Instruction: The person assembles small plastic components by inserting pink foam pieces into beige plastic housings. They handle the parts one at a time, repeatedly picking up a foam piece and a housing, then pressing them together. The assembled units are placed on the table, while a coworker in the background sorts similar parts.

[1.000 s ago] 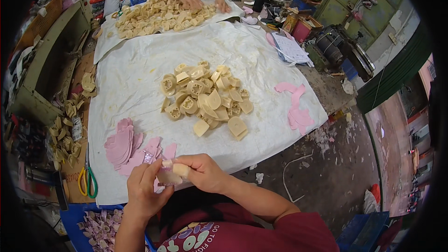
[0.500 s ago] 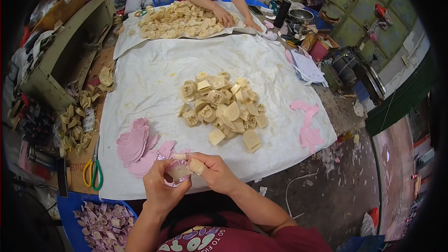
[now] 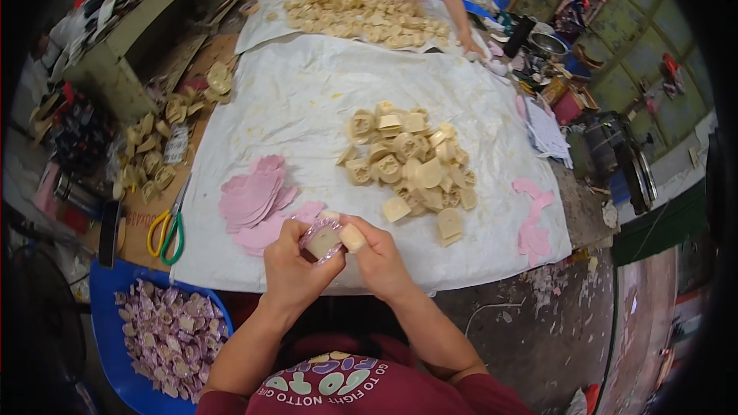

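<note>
Near the table's front edge, my left hand [image 3: 292, 269] is curled around a small shoe heel [image 3: 323, 243] with a beige face and shiny pink-purple covering round its rim. My right hand [image 3: 380, 261] pinches the right side of that rim; its thumb wears a beige finger cover [image 3: 353, 238], and the forefinger is partly hidden behind the heel. Just beyond my hands, to the left, lies a stack of pale pink cut sheets [image 3: 257, 198]. Bare beige heels [image 3: 419, 161] are heaped in the middle of the white-covered table [image 3: 284, 115].
Scissors [image 3: 175, 234] with yellow and green handles lie at the table's left edge. Below them stands a blue tub [image 3: 108, 346] of covered heels. Pink strips [image 3: 532, 223] lie at right. Across the table, a co-worker's arm [image 3: 460, 19] reaches beside a larger heap of heels [image 3: 361, 15].
The whole view has shifted, so the table sits lower and further right. Both my hands keep the heel between them. The co-worker has raised one hand off the far heap.
</note>
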### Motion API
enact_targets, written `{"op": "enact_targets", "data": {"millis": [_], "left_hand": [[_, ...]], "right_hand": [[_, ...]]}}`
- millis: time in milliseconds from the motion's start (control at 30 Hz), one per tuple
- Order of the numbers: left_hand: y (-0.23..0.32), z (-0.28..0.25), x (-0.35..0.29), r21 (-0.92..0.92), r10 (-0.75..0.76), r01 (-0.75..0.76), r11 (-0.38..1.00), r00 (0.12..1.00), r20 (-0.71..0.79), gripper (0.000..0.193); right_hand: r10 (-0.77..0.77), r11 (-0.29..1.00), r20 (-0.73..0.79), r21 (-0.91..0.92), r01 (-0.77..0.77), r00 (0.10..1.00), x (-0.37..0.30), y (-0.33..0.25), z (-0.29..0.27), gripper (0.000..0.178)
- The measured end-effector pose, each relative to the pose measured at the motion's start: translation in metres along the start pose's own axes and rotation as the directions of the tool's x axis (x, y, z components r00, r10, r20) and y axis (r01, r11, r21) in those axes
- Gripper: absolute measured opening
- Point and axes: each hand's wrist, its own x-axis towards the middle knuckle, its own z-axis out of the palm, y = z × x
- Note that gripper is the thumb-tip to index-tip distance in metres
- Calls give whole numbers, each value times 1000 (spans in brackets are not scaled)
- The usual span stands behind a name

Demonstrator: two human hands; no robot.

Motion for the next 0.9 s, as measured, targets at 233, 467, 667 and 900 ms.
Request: {"op": "enact_targets", "data": {"millis": [233, 467, 667, 900], "left_hand": [[-7, -7, -2, 88, 17, -13, 996, 999, -41, 39], [-11, -46, 8, -242, -74, 177, 954, 920, 384, 35], [-20, -46, 4, -400, 31, 78, 913, 966, 258, 45], [-6, -32, -10, -335, 125, -70, 940, 981, 145, 48]], "right_hand": [[45, 985, 55, -167, -35, 997, -3, -14, 13, 33], [62, 959, 252, -284, 13, 966, -4, -23, -6, 36], [-171, 886, 134, -412, 212, 976, 5, -24, 2, 29], [360, 926, 128, 69, -370, 924, -17, -14, 7, 32]]}}
